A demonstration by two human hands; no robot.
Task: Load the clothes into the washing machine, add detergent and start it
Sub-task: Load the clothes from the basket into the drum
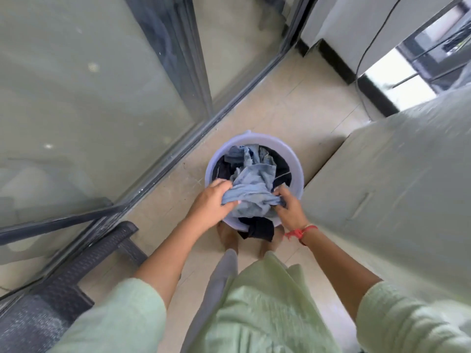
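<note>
Stage: start of loading. No garment has reached the machine.

1. Load container. A lavender bucket (pixel 297 169) stands on the tiled floor (pixel 293 103) and is filled to the rim. A pale denim garment (pixel 254 184) lies on top; dark clothes (pixel 224 171) lie under it, and one dark piece hangs over the near edge of the bucket.
2. Left hand (pixel 210 200). Positioned at the near-left edge of the bucket. Fingers and thumb are curled and clamped on a fold of the denim garment.
3. Right hand (pixel 290 205). Positioned at the near-right edge of the bucket. Fingers are curled and clamped on the same garment. A red thread (pixel 298 233) is tied on this wrist.
4. Machine. A tall covered unit (pixel 395 187) stands just right of the bucket. It is judged to be the washing machine under a dust cover. No lid, drum or control panel is visible.
5. Detergent. None is in view.

Left of the bucket, a glass door (pixel 102 98) runs along the floor.

Remaining steps, as judged: uncover and open the machine, transfer every garment from the bucket, dose detergent, start the cycle.
</note>
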